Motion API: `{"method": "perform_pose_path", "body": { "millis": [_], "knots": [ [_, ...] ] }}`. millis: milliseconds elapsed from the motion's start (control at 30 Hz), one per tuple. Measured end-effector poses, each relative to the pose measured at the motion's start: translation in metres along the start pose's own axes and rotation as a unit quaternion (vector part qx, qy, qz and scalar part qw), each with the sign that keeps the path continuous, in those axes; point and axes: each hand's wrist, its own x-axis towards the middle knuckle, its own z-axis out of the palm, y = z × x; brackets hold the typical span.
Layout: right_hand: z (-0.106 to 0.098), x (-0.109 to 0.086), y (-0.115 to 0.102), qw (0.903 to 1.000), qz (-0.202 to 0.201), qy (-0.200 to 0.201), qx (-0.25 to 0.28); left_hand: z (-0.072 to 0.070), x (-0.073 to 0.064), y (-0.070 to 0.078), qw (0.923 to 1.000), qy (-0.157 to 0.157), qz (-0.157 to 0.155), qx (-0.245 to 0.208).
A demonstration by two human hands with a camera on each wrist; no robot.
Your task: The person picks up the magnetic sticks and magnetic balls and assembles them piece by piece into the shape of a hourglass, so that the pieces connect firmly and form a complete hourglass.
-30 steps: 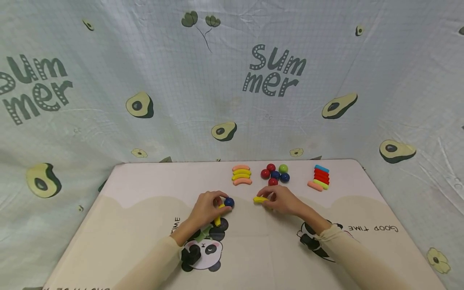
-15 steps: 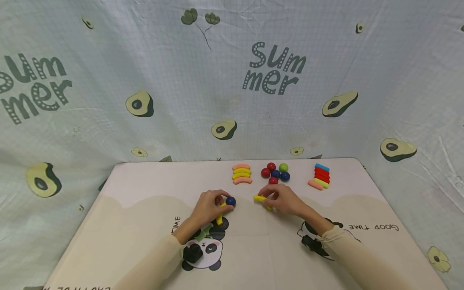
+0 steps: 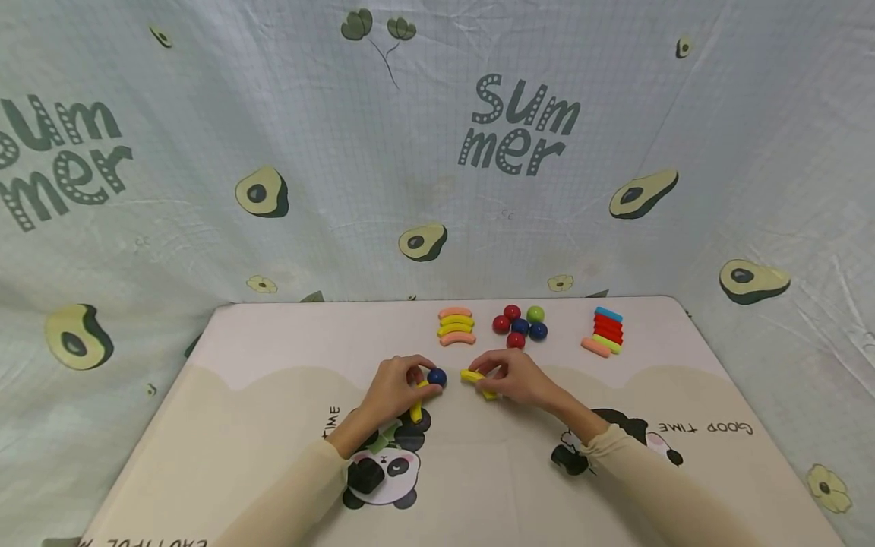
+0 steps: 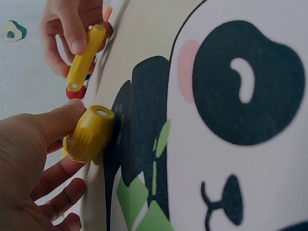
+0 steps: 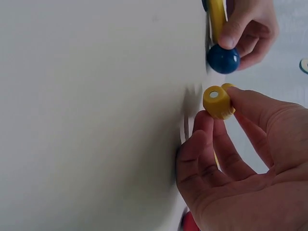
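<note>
My left hand point(image 3: 396, 386) pinches a yellow magnetic rod point(image 3: 415, 412), with a blue ball point(image 3: 437, 377) at the rod's far end by the fingertips. The left wrist view shows the pale disc in the rod's near end point(image 4: 94, 132). To the right, my right hand point(image 3: 521, 377) holds a second yellow magnetic rod point(image 3: 470, 376) between thumb and fingers, its free end pointing left toward the ball. A small gap separates that end from the ball. In the right wrist view this rod point(image 5: 217, 103) points nearly at the camera, just below the blue ball point(image 5: 224, 59).
Behind the hands lie a row of curved pink and yellow rods point(image 3: 456, 326), a cluster of red, blue and green balls point(image 3: 501, 325), and a stack of blue, red, green and pink rods point(image 3: 607, 329). The table point(image 3: 472, 486) carries printed pandas; a patterned curtain point(image 3: 342, 152) stands behind.
My right hand has moved left with its yellow rod, bringing it closer to the blue ball. The left hand, with its rod and ball, has shifted slightly right.
</note>
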Motion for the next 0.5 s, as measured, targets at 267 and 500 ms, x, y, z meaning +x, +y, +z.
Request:
{"method": "perform_pose_path", "body": {
  "millis": [267, 500],
  "knots": [
    [0.007, 0.008, -0.008, 1.0, 0.002, -0.008, -0.003, -0.001, 0.001, 0.001, 1.0, -0.002, 0.003, 0.0],
    [0.011, 0.014, -0.014, 0.9997, -0.002, -0.024, -0.006, -0.002, 0.0, 0.002, 0.9999, -0.01, -0.004, 0.0]
  ]
}}
